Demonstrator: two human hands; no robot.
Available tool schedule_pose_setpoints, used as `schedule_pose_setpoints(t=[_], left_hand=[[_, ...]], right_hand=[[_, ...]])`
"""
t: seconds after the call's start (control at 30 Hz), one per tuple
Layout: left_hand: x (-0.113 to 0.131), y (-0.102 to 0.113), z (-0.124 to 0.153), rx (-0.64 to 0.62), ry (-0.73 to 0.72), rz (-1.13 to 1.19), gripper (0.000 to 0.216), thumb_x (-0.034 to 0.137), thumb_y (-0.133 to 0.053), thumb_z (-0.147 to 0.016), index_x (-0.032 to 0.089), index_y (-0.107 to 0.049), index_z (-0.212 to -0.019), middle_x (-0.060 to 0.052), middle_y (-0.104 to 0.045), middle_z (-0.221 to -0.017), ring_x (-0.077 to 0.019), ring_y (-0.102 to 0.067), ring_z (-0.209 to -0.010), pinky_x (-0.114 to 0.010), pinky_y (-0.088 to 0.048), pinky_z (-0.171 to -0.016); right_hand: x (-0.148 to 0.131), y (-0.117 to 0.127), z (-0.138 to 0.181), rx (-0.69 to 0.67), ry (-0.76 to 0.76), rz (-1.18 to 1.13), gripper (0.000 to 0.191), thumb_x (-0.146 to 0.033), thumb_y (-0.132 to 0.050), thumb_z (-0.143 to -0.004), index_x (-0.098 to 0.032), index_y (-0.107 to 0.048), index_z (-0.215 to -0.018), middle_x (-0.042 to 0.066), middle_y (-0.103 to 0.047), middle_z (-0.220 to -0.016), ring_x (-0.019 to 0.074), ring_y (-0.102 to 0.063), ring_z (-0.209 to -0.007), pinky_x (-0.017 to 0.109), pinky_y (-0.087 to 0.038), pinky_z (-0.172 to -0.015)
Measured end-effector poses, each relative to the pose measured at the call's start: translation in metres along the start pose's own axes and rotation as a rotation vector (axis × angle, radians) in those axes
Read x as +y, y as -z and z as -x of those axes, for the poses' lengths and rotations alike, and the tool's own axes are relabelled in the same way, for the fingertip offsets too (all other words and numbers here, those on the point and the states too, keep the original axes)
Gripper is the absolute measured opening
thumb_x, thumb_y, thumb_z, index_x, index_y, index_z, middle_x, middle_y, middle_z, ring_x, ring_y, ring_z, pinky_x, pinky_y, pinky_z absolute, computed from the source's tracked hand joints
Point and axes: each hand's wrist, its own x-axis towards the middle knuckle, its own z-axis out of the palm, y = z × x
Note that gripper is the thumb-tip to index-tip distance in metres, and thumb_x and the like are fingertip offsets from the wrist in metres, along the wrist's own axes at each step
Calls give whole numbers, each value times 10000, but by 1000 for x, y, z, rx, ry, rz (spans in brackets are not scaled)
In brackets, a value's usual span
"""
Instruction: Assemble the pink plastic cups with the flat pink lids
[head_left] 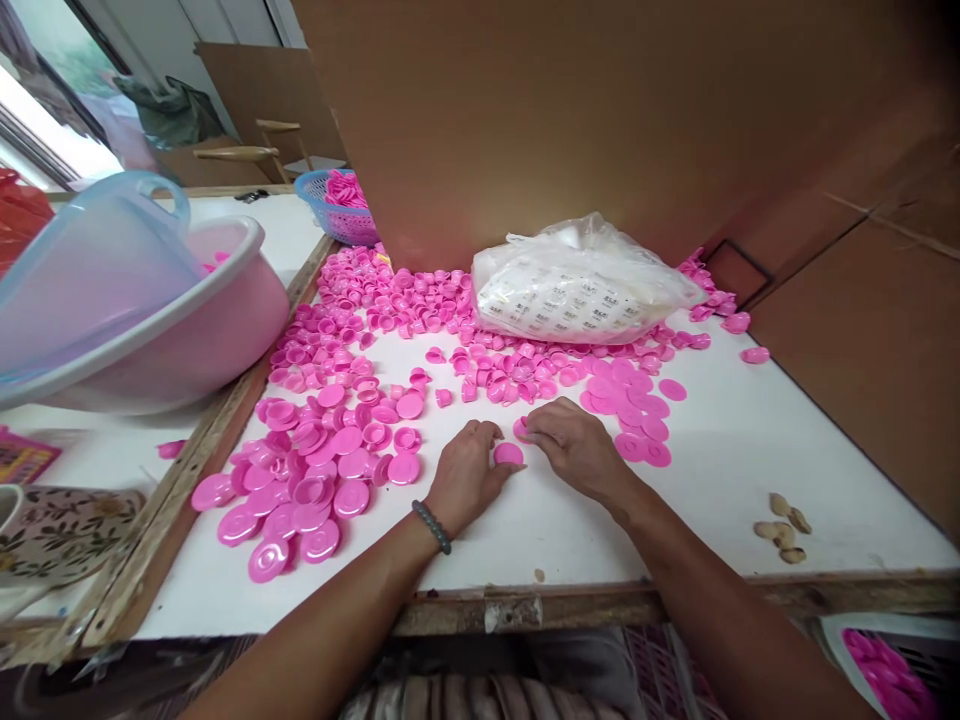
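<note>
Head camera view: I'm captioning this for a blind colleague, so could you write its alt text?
A person's left hand curls around a pink disc and the right hand pinches a small pink piece over a white table. Pink cups and a translucent bag lie beyond.

A plastic bag (585,295) lies among cups (517,375) on a worktable (720,470), behind loose discs (634,400); a basin (244,325) stands left.

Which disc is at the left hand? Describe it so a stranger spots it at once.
On the white tabletop before the tall brown cardboard, find the left hand, with a dark beaded bracelet on its wrist. Between its thumb and fingers is a round pink disc. The pink piece beyond it is at the right hand; only this disc is framed by the left.
</note>
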Motion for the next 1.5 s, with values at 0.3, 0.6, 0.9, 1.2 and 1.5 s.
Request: schedule_pose_setpoints(t=[0.3, 0.6, 0.9, 1.2, 1.5], left_hand=[[-2, 13, -1, 88, -165, -107, 40, 213, -482, -829, 187, -490, -800, -32, -550, -822, -173, -489, -796, -291, -391, -682], [-22, 9, 2, 129, -88, 11, 379, 295, -699, -671, 197, -481, -965, -32, -544, -915, -188, -522, -825, -312, -439, -701], [-28, 9, -5, 143, 103, 159, 400, 254, -667, -689, 193, -471, -1032, -23, -555, -926, -104, -497, -613, -257, -427, -589], [-30, 5, -4, 104, -4, 122, 430, 92, -550, -681, 198, -432, -1081, -15, -573, -880, -130, -536, -692, -248, -419, -616], [-29, 16, -6, 57, 33, 306, 412, 182, -617, -683, 201, -485, -1072, -10, -589, -885, -101, -511, -635, -219, -405, -579]], right_hand=[[-1, -8, -3, -23, 48, 42, 208, -217, -463, -871, -178, -591, -712, 40, -616, -746, 164, -492, -747, 279, -389, -648], [-1, -12, -2, 47, 91, 31, 185, -226, -485, -872, -180, -623, -757, 29, -641, -781, 158, -501, -769, 266, -390, -659], [-5, -29, -17, 7, 193, 77, 246, -161, -436, -879, -167, -618, -713, 40, -613, -692, 159, -477, -744, 265, -362, -629], [-21, -41, -22, -132, 322, 375, 231, 15, -420, -784, -149, -559, -699, 38, -578, -691, 161, -426, -718, 289, -308, -637], [-14, -40, -16, -11, 190, 116, 224, -32, -431, -796, -157, -574, -676, 30, -577, -649, 153, -472, -719, 262, -349, -622]])
